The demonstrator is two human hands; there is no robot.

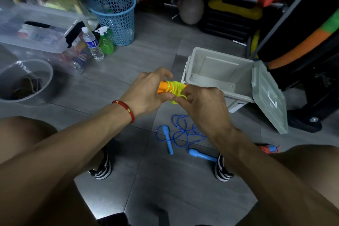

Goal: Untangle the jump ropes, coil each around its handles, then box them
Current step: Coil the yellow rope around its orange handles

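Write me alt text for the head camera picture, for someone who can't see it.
Seen from above, a person's left hand grips two orange handles while the right hand pinches the yellow rope wound around them. On the grey floor below lies a loose blue jump rope, and an open grey box stands just behind the hands.

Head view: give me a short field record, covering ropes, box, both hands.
yellow rope: thin yellow cord wound around paired orange plastic handles, held above the floor
left hand: left hand has its grip on the orange handles
right hand: right hand pinches the yellow cord end at the coil
blue rope: blue plastic jump rope lying loose and uncoiled on the grey tiled floor
box: grey plastic box, lid open, no rope visible inside
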